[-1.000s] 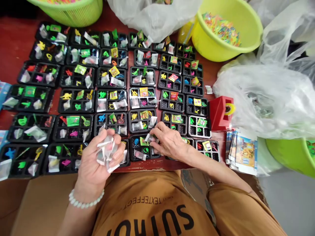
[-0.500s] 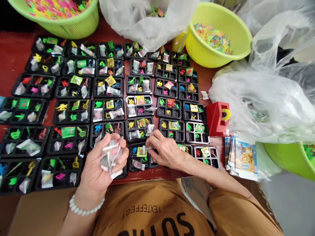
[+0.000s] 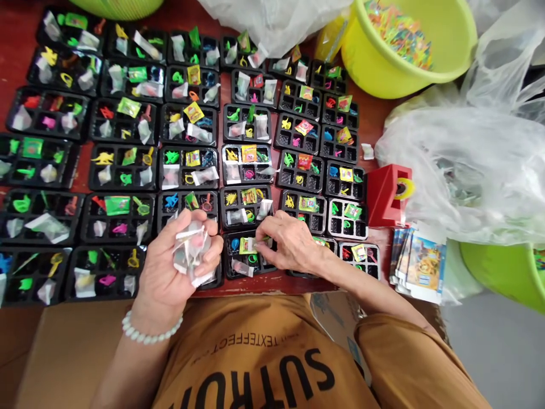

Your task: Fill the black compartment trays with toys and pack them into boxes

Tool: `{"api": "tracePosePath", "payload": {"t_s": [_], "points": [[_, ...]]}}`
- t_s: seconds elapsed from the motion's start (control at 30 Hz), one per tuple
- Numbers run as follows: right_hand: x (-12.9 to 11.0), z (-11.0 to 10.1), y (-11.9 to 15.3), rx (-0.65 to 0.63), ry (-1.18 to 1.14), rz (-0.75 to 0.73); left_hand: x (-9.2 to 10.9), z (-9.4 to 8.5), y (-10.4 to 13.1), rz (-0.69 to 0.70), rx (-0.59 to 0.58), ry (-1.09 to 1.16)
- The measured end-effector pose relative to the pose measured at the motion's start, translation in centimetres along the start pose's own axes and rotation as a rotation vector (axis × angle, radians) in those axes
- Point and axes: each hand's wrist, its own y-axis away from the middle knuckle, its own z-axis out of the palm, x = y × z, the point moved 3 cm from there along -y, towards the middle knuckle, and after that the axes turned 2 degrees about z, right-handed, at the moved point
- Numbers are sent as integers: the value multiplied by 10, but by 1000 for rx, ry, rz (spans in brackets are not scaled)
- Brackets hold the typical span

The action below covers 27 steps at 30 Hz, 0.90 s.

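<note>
Head view: two bare hands are working low over a red desk [image 3: 264, 285], with rows of filled black trays spreading ahead of them and to the left. The left hand [image 3: 181, 255], palm up, is gripping a loose cluster of clear packets [image 3: 193, 250] between curled fingers and thumb. The right hand [image 3: 289, 241], palm down, is reaching in over the nearest black tray [image 3: 259, 269], its fingers bending together near the compartments; whether they are pinching a packet cannot be told, since a pale scrap is only partly showing at the tips. The governing relation is a sideways one: the packet cluster is lying to the right hand's left, at about the same depth, with the tray's left part coming between. The tray's long axis is running left to right, and the right hand is the nearer, covering its right part. Within it, a single packet [image 3: 242, 267] is resting leftward of the right fingertips and closer to the person, its long axis slanting slightly towards the body at its right end. A green wrapper [image 3: 247, 245] is lying just left of those fingertips. Beyond the right hand, to its right, a red tape dispenser [image 3: 385, 199] is standing well apart.
</note>
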Motion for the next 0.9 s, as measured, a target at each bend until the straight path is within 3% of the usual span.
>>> {"api": "tracePosePath", "payload": {"t_s": [0.37, 0.57, 0.73, 0.9], "points": [[1, 2, -2, 28, -67, -136, 1, 0, -1, 3, -5, 8], [6, -7, 8, 61, -3, -39, 2, -1, 0, 2, -6, 9], [7, -7, 15, 17, 171, 33, 0, 0, 0, -6, -8, 14], [5, -4, 9, -33, 181, 76, 0, 2, 1, -25, -10, 6]]}}
